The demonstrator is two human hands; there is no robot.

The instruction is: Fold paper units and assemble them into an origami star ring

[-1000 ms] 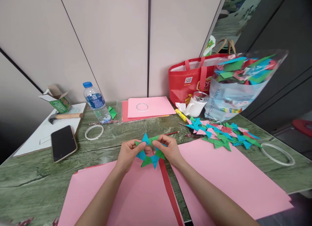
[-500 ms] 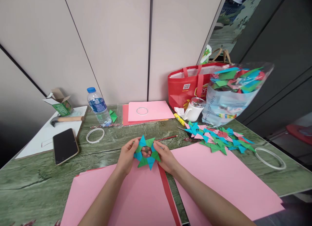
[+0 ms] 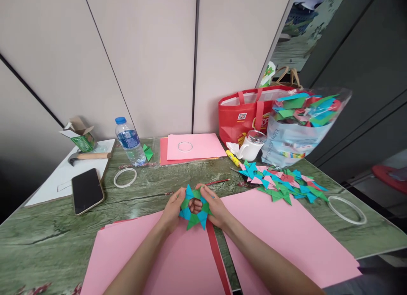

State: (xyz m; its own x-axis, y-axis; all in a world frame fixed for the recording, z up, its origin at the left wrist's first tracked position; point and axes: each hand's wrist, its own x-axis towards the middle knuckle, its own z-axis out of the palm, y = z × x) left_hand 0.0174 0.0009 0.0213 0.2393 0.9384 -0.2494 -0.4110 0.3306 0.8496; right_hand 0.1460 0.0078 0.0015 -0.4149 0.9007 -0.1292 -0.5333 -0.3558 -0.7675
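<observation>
A blue and green folded-paper star (image 3: pixel 193 222) with a round hole in its middle is held up between my two hands. My left hand (image 3: pixel 174 208) grips its left side, thumb on the near face. On the opposite side my right hand (image 3: pixel 214 205) is closed over the right points, covering part of them. Fingers behind the star show through the hole. Below lies a stack of pink paper sheets (image 3: pixel 152 257) with a red sheet (image 3: pixel 218 252) peeking out along its right edge.
More pink sheets (image 3: pixel 286 235) lie at right, below a pile of folded-paper stars (image 3: pixel 280 182). A white mug (image 3: pixel 252 146), red bag (image 3: pixel 232 121) and plastic bag of folded pieces (image 3: pixel 286 138) stand behind. Left are a bottle (image 3: pixel 131 144), phone (image 3: pixel 87 191), hammer (image 3: pixel 92 155) and tape roll (image 3: pixel 125 177).
The star has turned a little and moved slightly down and right in my hands. My right hand has shifted up over its upper right points. The camera view has shifted slightly.
</observation>
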